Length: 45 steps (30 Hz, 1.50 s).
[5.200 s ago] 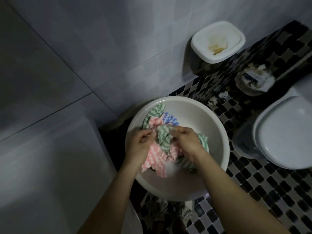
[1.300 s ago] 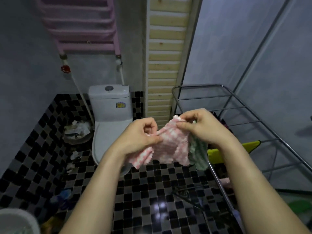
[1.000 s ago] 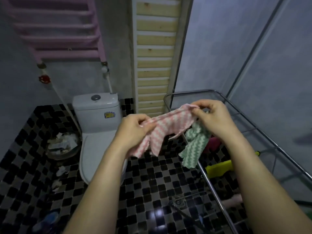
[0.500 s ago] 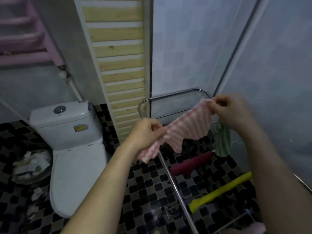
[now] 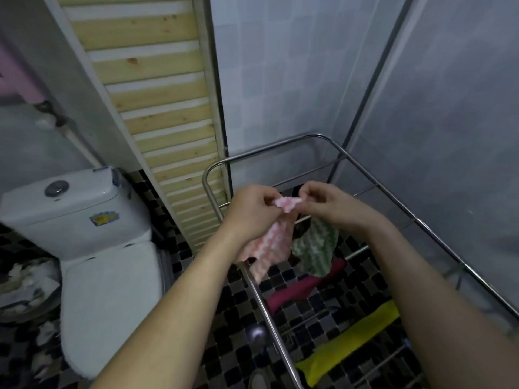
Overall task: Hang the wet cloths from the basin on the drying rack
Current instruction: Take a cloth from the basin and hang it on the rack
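Both hands hold a pink-and-white zigzag cloth point(image 5: 271, 245) over the near-left part of the metal drying rack point(image 5: 373, 178). My left hand point(image 5: 252, 211) grips its left side and my right hand point(image 5: 323, 204) pinches its top edge. The two hands sit close together, and the cloth bunches between them and hangs down below my left hand. A green-and-white zigzag cloth point(image 5: 316, 248) dangles under my right hand; that hand covers its top. The basin is out of view.
A white toilet point(image 5: 92, 237) stands at the left, with a full waste bin point(image 5: 25, 290) beside it. A slatted wooden panel point(image 5: 157, 108) leans against the wall behind the rack. Under the rack lie a dark red item point(image 5: 303, 287) and a yellow item point(image 5: 351, 341) on the black-and-white tiled floor.
The view has swung from the basin to the rack. In the last second my hands carried the pink cloth over the rack and drew together, so the stretched cloth now bunches and hangs lower.
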Each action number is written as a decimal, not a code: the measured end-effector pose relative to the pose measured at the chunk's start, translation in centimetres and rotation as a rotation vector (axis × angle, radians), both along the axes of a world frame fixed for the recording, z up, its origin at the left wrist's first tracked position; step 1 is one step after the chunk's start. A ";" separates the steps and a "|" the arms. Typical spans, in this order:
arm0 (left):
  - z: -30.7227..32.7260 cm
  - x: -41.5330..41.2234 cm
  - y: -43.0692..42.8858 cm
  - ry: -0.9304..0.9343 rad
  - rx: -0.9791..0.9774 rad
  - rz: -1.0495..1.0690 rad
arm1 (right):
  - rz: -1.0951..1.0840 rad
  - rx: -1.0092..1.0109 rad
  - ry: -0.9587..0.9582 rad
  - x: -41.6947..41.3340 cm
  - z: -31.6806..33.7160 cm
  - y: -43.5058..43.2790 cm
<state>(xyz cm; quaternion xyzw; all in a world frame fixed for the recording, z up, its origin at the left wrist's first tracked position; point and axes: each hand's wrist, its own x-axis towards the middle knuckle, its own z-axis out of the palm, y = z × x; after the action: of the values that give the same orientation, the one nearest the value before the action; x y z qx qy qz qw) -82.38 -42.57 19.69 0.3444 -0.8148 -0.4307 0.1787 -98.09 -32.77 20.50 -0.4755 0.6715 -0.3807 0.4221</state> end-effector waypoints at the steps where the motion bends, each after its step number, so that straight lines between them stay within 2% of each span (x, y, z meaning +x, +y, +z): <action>1: 0.2 0.3 -0.1 0.038 0.057 0.001 | 0.053 0.026 -0.061 0.0 -0.6 0.1; 4: 0.8 1.0 -0.3 0.137 0.193 0.014 | 0.189 0.076 -0.020 0.1 -2.0 -0.1; 7: 0.2 1.8 -0.9 0.174 0.244 0.022 | 0.207 0.147 0.079 -0.3 -2.2 0.0; 10: -0.3 2.6 -1.0 0.155 0.267 -0.040 | 0.256 0.205 0.186 -1.2 -1.9 0.1; 13: -0.4 3.1 -0.9 0.117 0.250 -0.157 | 0.256 0.198 0.212 -1.3 -1.3 -0.2; 18: -1.1 3.3 -1.1 0.166 0.297 -0.124 | 0.197 0.186 0.375 -2.1 -1.9 -0.3; 23: -3.4 4.3 -1.1 0.153 0.338 -0.159 | 0.282 0.289 0.532 -4.1 -2.0 0.4; 27: -5.2 5.1 -1.0 0.137 0.478 -0.185 | 0.231 0.362 0.425 -5.1 -1.4 0.6; 32: -7.0 5.2 -1.6 0.187 0.585 -0.023 | -0.012 0.272 -0.066 -5.1 -3.3 -0.6; 34: -7.7 4.8 -1.9 0.189 0.592 0.092 | -0.158 0.286 -0.166 -4.5 -5.0 -1.6; 38: -9.2 3.8 -2.9 0.063 0.405 0.380 | -0.345 0.259 0.050 -3.3 -8.1 -4.0; 42: -10.2 3.2 -3.7 -0.044 0.244 0.433 | -0.417 0.180 0.277 -2.4 -9.3 -5.5; 45: -9.7 3.0 -3.3 -0.077 0.204 0.465 | -0.413 0.173 0.411 -2.2 -9.8 -5.9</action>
<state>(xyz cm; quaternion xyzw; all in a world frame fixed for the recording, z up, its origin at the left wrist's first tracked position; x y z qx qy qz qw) -79.43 -45.85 10.00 0.5550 -0.6724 -0.4445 0.2059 -100.24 -38.70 10.70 -0.3584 0.8552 -0.2956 0.2299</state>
